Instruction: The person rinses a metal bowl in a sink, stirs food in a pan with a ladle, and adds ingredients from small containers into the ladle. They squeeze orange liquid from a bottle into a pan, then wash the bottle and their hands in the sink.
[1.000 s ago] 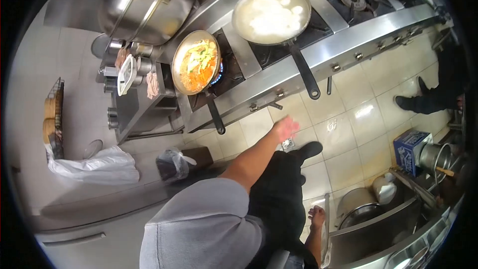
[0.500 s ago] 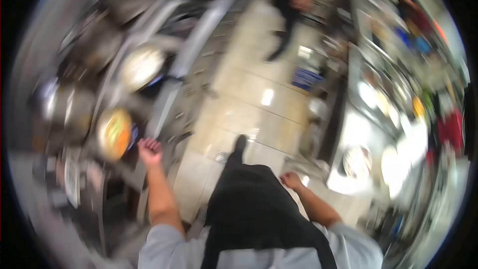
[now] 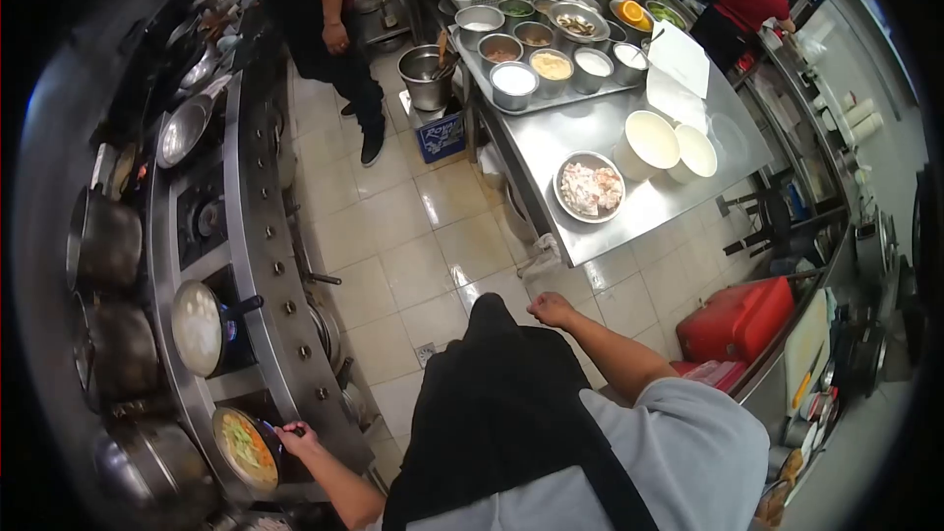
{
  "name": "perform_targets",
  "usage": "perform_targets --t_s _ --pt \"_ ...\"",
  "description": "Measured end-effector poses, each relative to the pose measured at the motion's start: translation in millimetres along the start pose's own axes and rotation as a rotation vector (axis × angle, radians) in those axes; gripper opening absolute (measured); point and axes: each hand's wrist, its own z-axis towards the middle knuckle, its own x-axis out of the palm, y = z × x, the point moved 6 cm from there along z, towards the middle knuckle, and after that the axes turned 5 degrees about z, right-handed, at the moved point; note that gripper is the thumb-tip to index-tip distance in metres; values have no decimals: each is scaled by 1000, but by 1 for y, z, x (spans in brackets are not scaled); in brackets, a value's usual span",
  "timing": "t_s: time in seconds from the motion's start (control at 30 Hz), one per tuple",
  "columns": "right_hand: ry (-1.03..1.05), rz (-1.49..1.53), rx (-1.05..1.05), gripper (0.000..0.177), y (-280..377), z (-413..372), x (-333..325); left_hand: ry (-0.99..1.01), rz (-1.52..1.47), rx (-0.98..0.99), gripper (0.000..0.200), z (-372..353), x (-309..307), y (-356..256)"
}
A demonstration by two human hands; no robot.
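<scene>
My left hand is closed around the dark handle of a frying pan on the stove, at the lower left. Sliced green and orange vegetables lie in that pan. Just behind it, a second pan with pale, whitish contents sits on another burner, its black handle pointing toward the aisle. My right hand hangs in the air beside my black apron, fingers curled in, with nothing visible in them. It is nearest to the corner of the steel table.
A steel table carries a bowl of raw meat, two pale tubs and a tray of ingredient containers. Large pots line the stove's back. One person stands up the aisle; another works far right. A red box sits right.
My left hand has gone from near the vegetable pan, loosely closed, to gripping its handle. The view has turned right, bringing the table further in. My right hand stays curled.
</scene>
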Motion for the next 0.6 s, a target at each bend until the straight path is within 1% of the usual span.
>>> perform_targets --t_s 0.03,0.1,0.13,0.17,0.2,0.23,0.27,0.3,0.33,0.37,0.4,0.43,0.47,0.5,0.53,0.57,0.6 --pt "6 -7 2 29 -3 -6 5 -55 7 1 40 -11 -11 0" --pt "50 83 -20 29 10 -6 17 -48 -14 24 39 -20 -10 -1" --pt "37 92 -22 29 15 -8 18 -41 -21 35 39 -20 -4 0" --pt "14 26 -58 30 36 -23 12 41 -17 56 40 -12 -10 -1" --pt "-3 -42 -99 31 53 -31 10 46 -21 55 40 -16 -14 0" --pt "4 -94 -163 35 52 -20 18 162 -176 51 43 -22 -11 4" --pt "-7 -95 -182 35 65 -21 19 281 -333 46 47 -34 -2 8" --pt "21 -51 -175 36 83 -27 20 330 -349 61 67 -36 -6 12" --pt "50 -13 -168 38 100 -36 21 339 -366 59 67 -46 -9 25" --pt "85 32 -145 40 115 -40 23 303 -339 11 72 -56 -12 46" --pt "81 -23 -217 41 132 -43 25 265 -311 -37 77 -58 -16 58" --pt "94 -40 -261 43 149 -47 27 295 -174 -227 78 -40 -33 79" --pt "109 -54 -304 44 166 -51 31 323 -32 -413 78 -9 -64 107" --pt "104 -59 -317 44 182 -56 34 587 34 -707 68 0 -75 135" --pt "138 -64 -346 43 199 -63 39 855 110 -1000 59 -6 -77 152" --pt "168 -73 -376 42 217 -68 41 873 101 -999 59 -13 -66 158" --pt "160 -84 -385 42 233 -73 41 627 557 -708 49 -5 -81 168"
